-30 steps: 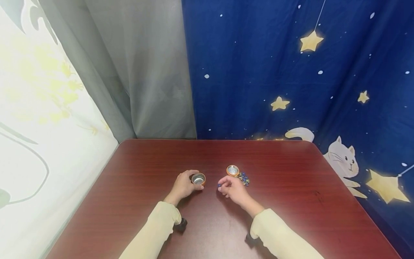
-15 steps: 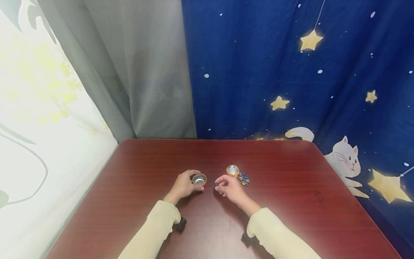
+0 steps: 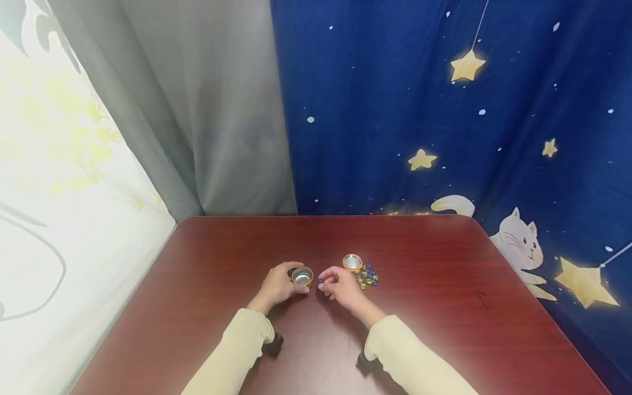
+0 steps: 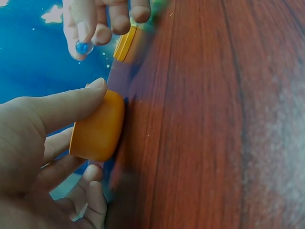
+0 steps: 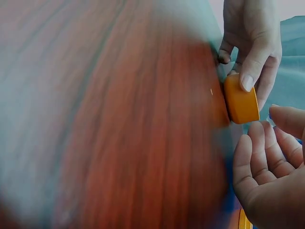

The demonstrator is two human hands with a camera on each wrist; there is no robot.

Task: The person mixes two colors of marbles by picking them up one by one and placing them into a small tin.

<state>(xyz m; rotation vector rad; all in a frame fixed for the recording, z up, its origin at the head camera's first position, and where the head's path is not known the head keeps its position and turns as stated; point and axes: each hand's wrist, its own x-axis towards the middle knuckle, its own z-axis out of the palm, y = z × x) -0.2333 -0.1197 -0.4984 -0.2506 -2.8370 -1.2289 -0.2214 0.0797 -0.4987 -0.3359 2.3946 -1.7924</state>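
Note:
My left hand (image 3: 276, 285) grips a small round orange tin (image 4: 99, 128) by its sides, thumb on the near side and fingers round the far side. The tin stands upright on the table, its silvery inside facing up in the head view. Just to the right, my right hand (image 3: 345, 288) pinches a clear blue glass marble (image 4: 83, 47) between thumb and index finger, close beside the tin's rim. The other fingers of that hand are loosely bent. Beyond it lies the tin's lid (image 3: 352, 263), silver inside up, with several blue and yellowish marbles (image 3: 373, 278) clustered next to it.
The dark red wooden table (image 3: 222, 247) reaches back to a grey curtain (image 3: 237, 109) and a blue star-patterned curtain (image 3: 365, 109). A black wrist device (image 3: 366, 363) sits under the right sleeve, another (image 3: 274, 344) under the left.
My right hand has moved left with the marble, nearer to the tin, uncovering more of the marbles by the lid. The left hand keeps its grip on the tin in about the same place.

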